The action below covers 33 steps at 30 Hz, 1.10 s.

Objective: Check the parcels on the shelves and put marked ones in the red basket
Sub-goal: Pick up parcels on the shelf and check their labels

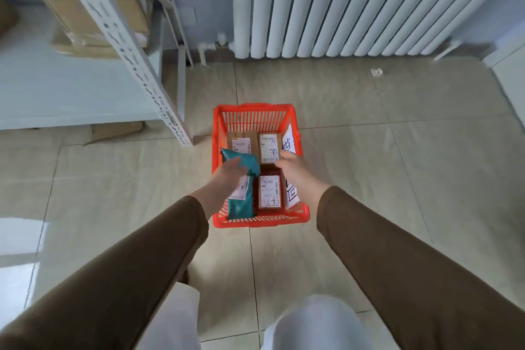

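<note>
Head view: left hand (pixel 227 176) grips a teal bag (pixel 241 187) over the red basket (pixel 257 221), inside its left rim. Right hand (pixel 289 165), fingers relaxed, touches a box (pixel 268 148) there. Bare floor (pixel 397 165) surrounds the basket.

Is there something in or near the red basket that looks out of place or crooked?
Mostly the teal mailer bag: it lies tilted and crumpled in the red basket, propped over the flat boxes, with the left hand on it. On the floor near the radiator lies a small white scrap.
</note>
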Tool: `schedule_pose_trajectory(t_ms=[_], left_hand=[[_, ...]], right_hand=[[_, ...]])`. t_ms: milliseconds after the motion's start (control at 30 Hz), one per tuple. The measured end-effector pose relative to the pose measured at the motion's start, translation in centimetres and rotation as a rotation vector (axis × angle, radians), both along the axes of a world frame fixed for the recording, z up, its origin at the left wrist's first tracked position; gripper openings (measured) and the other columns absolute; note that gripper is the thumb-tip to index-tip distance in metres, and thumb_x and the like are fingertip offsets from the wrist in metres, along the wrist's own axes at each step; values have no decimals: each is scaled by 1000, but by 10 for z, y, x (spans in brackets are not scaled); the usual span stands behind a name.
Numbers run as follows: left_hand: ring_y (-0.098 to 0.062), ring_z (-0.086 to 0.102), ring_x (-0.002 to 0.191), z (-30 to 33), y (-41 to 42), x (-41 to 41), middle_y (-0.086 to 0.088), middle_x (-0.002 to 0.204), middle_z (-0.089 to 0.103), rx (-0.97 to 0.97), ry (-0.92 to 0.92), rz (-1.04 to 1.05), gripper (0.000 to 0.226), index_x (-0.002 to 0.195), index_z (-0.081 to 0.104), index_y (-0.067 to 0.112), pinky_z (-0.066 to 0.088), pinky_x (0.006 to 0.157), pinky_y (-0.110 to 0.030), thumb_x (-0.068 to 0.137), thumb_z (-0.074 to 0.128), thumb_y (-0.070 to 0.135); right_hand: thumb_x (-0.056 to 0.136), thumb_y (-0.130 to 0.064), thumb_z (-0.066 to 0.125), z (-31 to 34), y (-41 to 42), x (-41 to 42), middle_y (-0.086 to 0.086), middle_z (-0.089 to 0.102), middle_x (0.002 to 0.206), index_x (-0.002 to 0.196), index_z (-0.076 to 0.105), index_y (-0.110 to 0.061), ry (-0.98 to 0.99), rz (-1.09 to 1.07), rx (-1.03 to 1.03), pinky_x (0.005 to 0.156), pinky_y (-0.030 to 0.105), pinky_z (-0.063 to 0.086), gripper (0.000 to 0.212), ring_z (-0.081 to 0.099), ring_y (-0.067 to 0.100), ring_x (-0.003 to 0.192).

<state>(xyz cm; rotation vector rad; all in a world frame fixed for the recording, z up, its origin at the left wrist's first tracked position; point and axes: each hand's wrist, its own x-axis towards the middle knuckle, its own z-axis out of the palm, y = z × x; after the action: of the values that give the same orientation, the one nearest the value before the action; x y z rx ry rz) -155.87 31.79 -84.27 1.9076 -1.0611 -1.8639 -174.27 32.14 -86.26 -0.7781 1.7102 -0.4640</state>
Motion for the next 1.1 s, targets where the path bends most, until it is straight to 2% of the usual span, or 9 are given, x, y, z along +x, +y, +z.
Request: schedule_pose_trajectory(t_ms=[100, 233, 300, 467, 533, 667, 800, 967, 1100], left_hand=[[-16, 64, 99, 101, 4, 24, -5, 120, 67, -90, 20, 61, 25, 128, 62, 21, 50, 74, -29, 108, 48, 17], [-26, 50, 135, 228, 16, 64, -8, 139, 59, -176, 56, 147, 28, 132, 63, 20, 37, 111, -43, 105, 56, 17], [-27, 44, 143, 284, 24, 88, -9, 149, 53, -229, 66, 175, 42, 145, 56, 18, 32, 117, -43, 104, 60, 21], [-24, 45, 143, 393, 42, 170, -2, 148, 55, -344, 100, 283, 41, 144, 59, 21, 32, 121, -41, 103, 62, 21], [-25, 45, 143, 425, 50, 212, -1, 147, 55, -395, 118, 324, 43, 145, 58, 22, 33, 118, -38, 102, 63, 23], [-23, 45, 142, 470, 65, 312, -1, 143, 58, -489, 113, 394, 37, 140, 61, 21, 31, 122, -39, 103, 61, 21], [-23, 47, 140, 499, 76, 417, 2, 132, 61, -549, 85, 438, 31, 132, 64, 27, 30, 123, -41, 101, 63, 20], [-18, 50, 131, 525, 92, 531, -1, 133, 59, -617, 55, 473, 38, 140, 59, 18, 33, 115, -33, 103, 61, 16], [-18, 51, 130, 528, 102, 608, -1, 134, 60, -626, 32, 532, 37, 139, 61, 18, 33, 117, -36, 102, 61, 14]], right_hand=[[101, -20, 53, 136, -1, 31, -5, 62, 133, 137, 59, -12, -5, 82, -85, 102, 33, 49, 38, 59, 15, 120], [103, -17, 54, 267, -10, 66, 0, 59, 144, 146, 54, -11, 46, 171, -203, 114, 39, 44, 43, 57, 19, 130], [103, -19, 55, 327, -12, 92, 1, 56, 147, 149, 52, -13, 49, 227, -246, 112, 32, 42, 47, 55, 20, 133], [105, -17, 53, 445, -13, 175, 0, 55, 148, 147, 53, -13, 17, 357, -375, 97, 23, 34, 43, 54, 17, 127], [105, -19, 53, 473, -14, 217, -4, 57, 139, 144, 56, -14, 0, 400, -409, 92, 24, 33, 40, 51, 11, 116], [104, -21, 55, 512, -11, 323, 0, 60, 138, 137, 61, -16, -31, 439, -480, 93, 27, 35, 34, 53, 17, 124], [104, -20, 55, 539, -4, 429, -2, 62, 122, 131, 64, -15, -62, 450, -511, 82, 24, 42, 29, 57, 10, 100], [103, -19, 57, 555, 0, 545, -4, 62, 119, 128, 66, -17, -97, 473, -549, 90, 27, 38, 27, 56, 16, 115], [104, -17, 55, 562, 6, 620, -6, 62, 112, 125, 66, -16, -107, 531, -545, 68, 20, 38, 24, 56, 8, 97]])
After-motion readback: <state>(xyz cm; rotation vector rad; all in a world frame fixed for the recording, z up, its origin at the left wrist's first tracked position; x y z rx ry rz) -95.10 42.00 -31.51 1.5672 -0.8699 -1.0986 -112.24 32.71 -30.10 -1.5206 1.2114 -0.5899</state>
